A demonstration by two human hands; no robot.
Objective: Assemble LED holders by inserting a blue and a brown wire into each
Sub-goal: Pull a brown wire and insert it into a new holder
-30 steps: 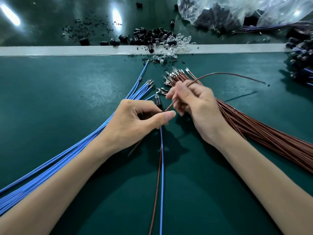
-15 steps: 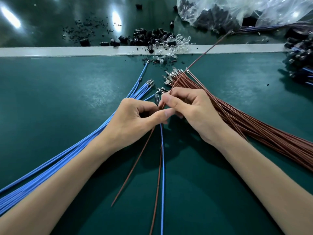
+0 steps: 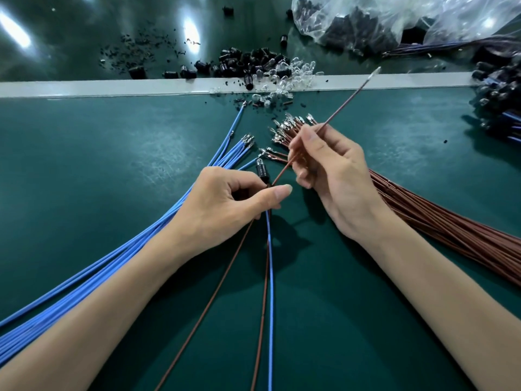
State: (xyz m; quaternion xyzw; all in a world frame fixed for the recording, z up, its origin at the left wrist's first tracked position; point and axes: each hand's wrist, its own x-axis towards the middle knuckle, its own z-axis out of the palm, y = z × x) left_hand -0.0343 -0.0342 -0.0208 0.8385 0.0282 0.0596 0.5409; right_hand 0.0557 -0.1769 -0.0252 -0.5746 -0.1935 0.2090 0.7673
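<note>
My left hand (image 3: pixel 225 204) grips a black LED holder (image 3: pixel 262 173) with a clear LED at its tip, held upright at the table's middle. A blue wire (image 3: pixel 270 292) and a brown wire (image 3: pixel 263 300) hang from it toward me. My right hand (image 3: pixel 329 170) pinches a loose brown wire (image 3: pixel 342 107) that slants from its metal terminal at the upper right down past my left thumb and on toward the lower left. A fan of blue wires (image 3: pixel 118 255) lies on the left, a bundle of brown wires (image 3: pixel 451 230) on the right.
Loose black holders (image 3: pixel 242 63) and clear LEDs (image 3: pixel 287 77) lie by the white strip (image 3: pixel 112 87) across the green mat. A plastic bag of black parts (image 3: pixel 366 26) sits at the back right. Finished assemblies (image 3: pixel 499 105) are piled at the right edge.
My right hand has lifted and drawn away from the left, sliding up the loose brown wire. That wire's terminal end has swung lower and its tail has moved toward me.
</note>
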